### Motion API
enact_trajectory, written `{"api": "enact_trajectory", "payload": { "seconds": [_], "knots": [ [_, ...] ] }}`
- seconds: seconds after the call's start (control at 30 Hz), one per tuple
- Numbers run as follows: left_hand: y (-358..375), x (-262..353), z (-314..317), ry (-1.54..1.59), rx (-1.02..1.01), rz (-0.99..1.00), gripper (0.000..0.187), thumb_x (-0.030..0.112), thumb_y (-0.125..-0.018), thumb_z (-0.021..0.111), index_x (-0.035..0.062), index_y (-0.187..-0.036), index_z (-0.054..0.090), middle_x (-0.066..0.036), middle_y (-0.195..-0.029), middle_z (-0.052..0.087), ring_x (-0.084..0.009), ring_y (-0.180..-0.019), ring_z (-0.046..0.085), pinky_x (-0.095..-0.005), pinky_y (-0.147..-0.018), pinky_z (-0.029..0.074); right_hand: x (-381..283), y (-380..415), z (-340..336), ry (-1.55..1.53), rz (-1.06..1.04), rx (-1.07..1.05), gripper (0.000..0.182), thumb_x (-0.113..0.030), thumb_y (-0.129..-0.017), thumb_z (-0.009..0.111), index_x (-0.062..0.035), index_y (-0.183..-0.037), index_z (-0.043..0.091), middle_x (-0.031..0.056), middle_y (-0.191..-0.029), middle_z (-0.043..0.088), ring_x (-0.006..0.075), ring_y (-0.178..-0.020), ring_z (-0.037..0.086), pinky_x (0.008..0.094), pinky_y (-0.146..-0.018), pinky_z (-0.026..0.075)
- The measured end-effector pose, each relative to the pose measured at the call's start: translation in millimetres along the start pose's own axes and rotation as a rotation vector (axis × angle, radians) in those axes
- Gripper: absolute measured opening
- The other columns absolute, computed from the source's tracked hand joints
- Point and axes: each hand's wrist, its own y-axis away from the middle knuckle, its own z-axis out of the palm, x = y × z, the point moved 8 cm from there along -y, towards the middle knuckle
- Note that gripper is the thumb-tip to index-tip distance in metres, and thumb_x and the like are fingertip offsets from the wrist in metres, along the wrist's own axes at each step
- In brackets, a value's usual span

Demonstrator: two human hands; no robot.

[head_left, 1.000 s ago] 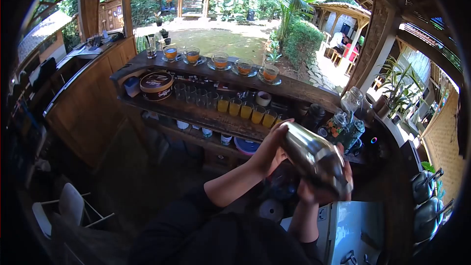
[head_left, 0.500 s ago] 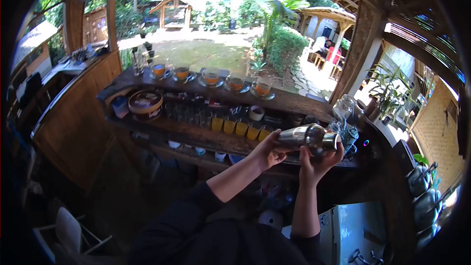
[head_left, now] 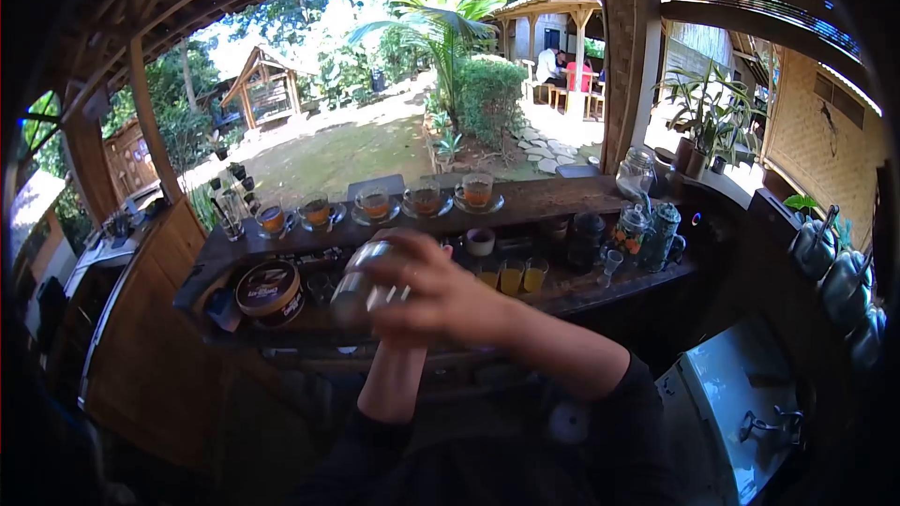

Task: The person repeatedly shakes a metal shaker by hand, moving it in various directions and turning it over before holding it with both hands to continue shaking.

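A silver cocktail shaker (head_left: 351, 296) is held tilted in front of the counter, blurred by motion. My right hand (head_left: 436, 298) crosses from the right and wraps the shaker with bent, smeared fingers. Behind and below it, my left hand (head_left: 399, 356) reaches up to the same shaker; most of its fingers are hidden by the right hand. Just beyond the hands, glasses of yellow drink (head_left: 511, 277) stand on the lower shelf. Several glass cups of amber drink (head_left: 373, 205) sit on saucers along the upper ledge.
A round brown tub (head_left: 269, 292) is on the shelf at left. To the right stand a glass jar (head_left: 636, 173), a stemmed glass (head_left: 611, 264) and a teal mug-like jar (head_left: 664, 234). A pale cabinet (head_left: 731, 394) is at lower right. People sit under a far shelter.
Both hands have swung the shaker from the right to the left, and its tilt has changed. The right forearm now crosses in front of the left. The camera view has turned rightward and up.
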Motion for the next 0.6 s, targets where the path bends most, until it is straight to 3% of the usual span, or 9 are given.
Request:
{"api": "enact_trajectory", "payload": {
  "seconds": [0.13,0.2,0.27,0.33,0.37,0.47,0.5,0.53,0.6],
  "knots": [
    [20.3,43.0,31.9,-0.266,-0.290,0.184,0.042,0.035,-0.093,0.041,0.0251,-0.134,0.038,-0.012,-0.135,0.040,-0.0310,-0.106,0.047,-0.0423,-0.093,0.039,-114.5,-21.8,-3.5,-0.135,-0.545,-0.115,0.041,-0.024,-0.074,0.062,-0.0354,-0.109,0.043,0.0005,-0.128,0.045,0.0432,-0.118,0.042,0.0644,-0.085,0.036],
    [28.4,55.8,24.4,-0.259,-0.008,0.214,0.044,0.035,-0.093,0.041,0.0239,-0.136,0.036,-0.009,-0.134,0.042,-0.0280,-0.109,0.047,-0.0398,-0.094,0.038,-86.5,-29.6,-7.5,-0.237,-0.490,0.004,0.046,-0.019,-0.073,0.063,-0.0344,-0.112,0.044,0.0011,-0.130,0.044,0.0416,-0.119,0.042,0.0617,-0.086,0.037],
    [33.5,56.0,-15.3,-0.135,0.153,0.202,0.045,0.038,-0.092,0.043,0.0237,-0.134,0.038,-0.009,-0.133,0.043,-0.0312,-0.109,0.047,-0.0404,-0.094,0.039,-20.2,-20.2,29.8,-0.201,-0.199,-0.052,0.048,-0.015,-0.072,0.067,-0.0271,-0.116,0.051,0.0081,-0.128,0.044,0.0419,-0.111,0.046,0.0498,-0.086,0.043],
    [39.2,41.6,-74.5,0.176,0.420,0.130,0.046,0.043,-0.089,0.047,0.0232,-0.130,0.041,-0.010,-0.130,0.044,-0.0374,-0.109,0.046,-0.0416,-0.094,0.042,56.6,10.1,86.5,-0.804,0.541,0.102,0.047,-0.008,-0.074,0.053,-0.0298,-0.115,0.051,0.0080,-0.126,0.045,0.0402,-0.115,0.042,0.0481,-0.088,0.043],
    [40.9,42.5,-74.0,0.125,0.354,0.141,0.044,0.042,-0.089,0.048,0.0223,-0.128,0.043,-0.008,-0.132,0.044,-0.0401,-0.112,0.045,-0.0404,-0.094,0.043,48.9,6.5,84.3,-0.830,0.529,0.102,0.047,-0.008,-0.074,0.053,-0.0298,-0.115,0.051,0.0080,-0.126,0.045,0.0402,-0.115,0.042,0.0481,-0.088,0.043],
    [61.9,54.6,-14.9,-0.149,0.363,0.121,0.055,0.046,-0.089,0.045,0.0249,-0.137,0.033,-0.004,-0.137,0.040,-0.0274,-0.114,0.045,-0.0418,-0.097,0.036,-53.0,-31.8,25.5,-0.121,-0.323,0.044,0.044,-0.022,-0.070,0.070,-0.0329,-0.110,0.052,0.0062,-0.126,0.045,0.0357,-0.109,0.049,0.0495,-0.086,0.042],
    [49.4,63.3,-8.2,-0.082,0.156,0.182,0.045,0.042,-0.090,0.045,0.0222,-0.130,0.044,-0.010,-0.131,0.043,-0.0386,-0.111,0.045,-0.0425,-0.092,0.044,-79.9,-32.7,18.5,-0.143,-0.473,0.028,0.047,-0.023,-0.070,0.070,-0.0352,-0.111,0.050,0.0039,-0.125,0.045,0.0357,-0.108,0.049,0.0511,-0.085,0.042],
    [43.6,71.3,3.5,-0.138,-0.186,0.182,0.046,0.043,-0.090,0.044,0.0231,-0.131,0.042,-0.011,-0.132,0.041,-0.0370,-0.110,0.046,-0.0445,-0.094,0.042,-100.0,-26.4,16.2,-0.159,-0.619,0.016,0.049,-0.023,-0.070,0.070,-0.0376,-0.112,0.049,0.0016,-0.125,0.046,0.0357,-0.107,0.050,0.0526,-0.085,0.042],
    [40.0,78.1,18.7,-0.276,-0.154,0.336,0.042,0.041,-0.091,0.045,0.0239,-0.129,0.044,-0.010,-0.130,0.044,-0.0357,-0.103,0.050,-0.0453,-0.091,0.043,-97.0,-19.5,18.1,-0.252,-0.661,0.020,0.050,-0.022,-0.071,0.069,-0.0373,-0.113,0.047,-0.0008,-0.123,0.046,0.0349,-0.109,0.049,0.0560,-0.085,0.040]
  ]
}}
